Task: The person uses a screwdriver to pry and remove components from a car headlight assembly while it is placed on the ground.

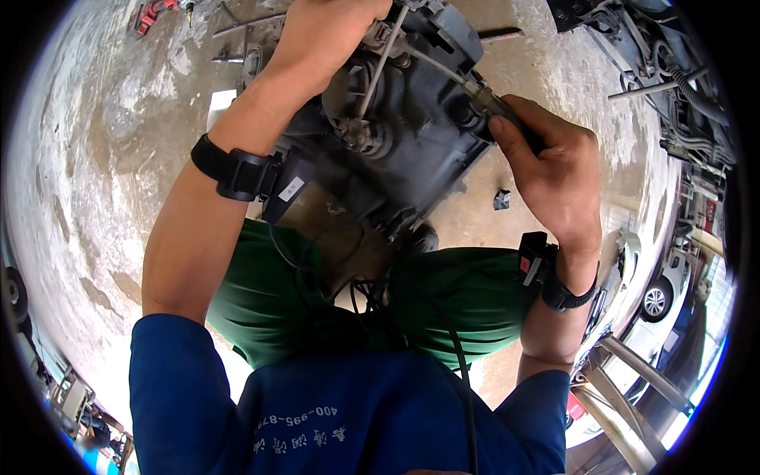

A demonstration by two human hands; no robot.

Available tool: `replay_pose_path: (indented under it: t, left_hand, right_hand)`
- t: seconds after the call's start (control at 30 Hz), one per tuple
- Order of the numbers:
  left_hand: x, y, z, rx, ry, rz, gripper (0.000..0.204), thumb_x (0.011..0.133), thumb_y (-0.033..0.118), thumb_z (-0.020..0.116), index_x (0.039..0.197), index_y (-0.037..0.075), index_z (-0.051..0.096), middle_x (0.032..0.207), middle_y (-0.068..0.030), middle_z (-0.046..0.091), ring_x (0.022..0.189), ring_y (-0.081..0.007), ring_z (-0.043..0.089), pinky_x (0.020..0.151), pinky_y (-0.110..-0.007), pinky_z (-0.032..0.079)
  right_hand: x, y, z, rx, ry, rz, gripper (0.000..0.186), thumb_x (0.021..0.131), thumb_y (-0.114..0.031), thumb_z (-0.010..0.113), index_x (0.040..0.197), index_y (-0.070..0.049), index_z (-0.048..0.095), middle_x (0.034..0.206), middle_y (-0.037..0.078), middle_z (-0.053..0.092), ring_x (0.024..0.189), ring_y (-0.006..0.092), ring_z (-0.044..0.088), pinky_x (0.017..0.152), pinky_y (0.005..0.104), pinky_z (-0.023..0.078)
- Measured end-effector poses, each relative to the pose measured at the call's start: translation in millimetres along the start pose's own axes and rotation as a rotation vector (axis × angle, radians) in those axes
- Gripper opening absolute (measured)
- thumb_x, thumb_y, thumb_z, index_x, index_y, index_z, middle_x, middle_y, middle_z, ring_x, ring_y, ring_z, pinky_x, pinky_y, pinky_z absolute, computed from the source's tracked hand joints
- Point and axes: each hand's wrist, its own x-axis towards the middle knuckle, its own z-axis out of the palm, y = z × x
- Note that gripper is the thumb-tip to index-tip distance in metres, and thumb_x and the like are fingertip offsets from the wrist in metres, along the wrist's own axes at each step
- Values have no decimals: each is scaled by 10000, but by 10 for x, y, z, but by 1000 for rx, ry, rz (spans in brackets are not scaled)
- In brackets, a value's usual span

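Observation:
A large grey-black plastic housing, like the back of a car headlamp, rests over my knees. My left hand grips its far upper edge, fingers curled over the top and hidden from view. My right hand is closed around the dark handle of a slim tool whose metal shaft runs left across the housing. A round socket sits near the housing's middle, just below the shaft. Both wrists wear black bands.
Stained concrete floor spreads around me. Red tools lie at the far upper left. A small dark part lies on the floor by my right hand. Vehicle parts and hoses crowd the upper right; parked cars stand at the right.

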Motion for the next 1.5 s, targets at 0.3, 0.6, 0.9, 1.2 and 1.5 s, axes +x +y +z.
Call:
replay_pose_path:
  t: [0.3, 0.6, 0.9, 1.2, 1.5]
  left_hand:
    - [13, -11, -9, 17, -51, 98, 295, 847, 151, 620, 620, 5, 501, 605, -27, 463, 580, -135, 390, 585, -365, 322]
    - [58, -2, -31, 68, -81, -1, 263, 856, 153, 629, 655, 8, 538, 603, -26, 449, 569, -132, 381, 569, -365, 317]
    - [87, -16, -27, 11, -82, -33, 246, 848, 152, 639, 670, 5, 555, 610, -35, 446, 563, -141, 384, 561, -369, 310]
    - [-3, 22, 9, -53, -40, -20, 218, 837, 167, 621, 691, 12, 581, 618, -20, 461, 565, -140, 397, 562, -368, 328]
    - [-2, -67, -108, 79, 19, 60, 187, 786, 254, 639, 744, 72, 650, 708, 48, 559, 679, -49, 455, 642, -246, 350]
  right_hand:
    - [22, 4, 59, -29, 25, -34, 178, 850, -165, 709, 997, -64, 717, 671, 141, 648, 548, 238, 641, 525, 328, 481]
    - [23, 19, 26, 12, -4, 102, 161, 848, -156, 706, 978, -62, 722, 659, 146, 646, 530, 242, 633, 524, 329, 483]
    - [36, 105, 140, -69, 34, -17, 204, 858, -186, 698, 982, -24, 711, 667, 141, 648, 543, 218, 637, 525, 330, 478]
    - [32, 25, 185, 489, -310, 524, 249, 870, -189, 691, 970, 38, 697, 596, 105, 589, 484, 124, 519, 466, 274, 401]
    - [22, 203, -26, 9, -132, 210, 221, 852, -207, 717, 860, 12, 693, 560, 94, 598, 490, 144, 543, 500, 303, 430]
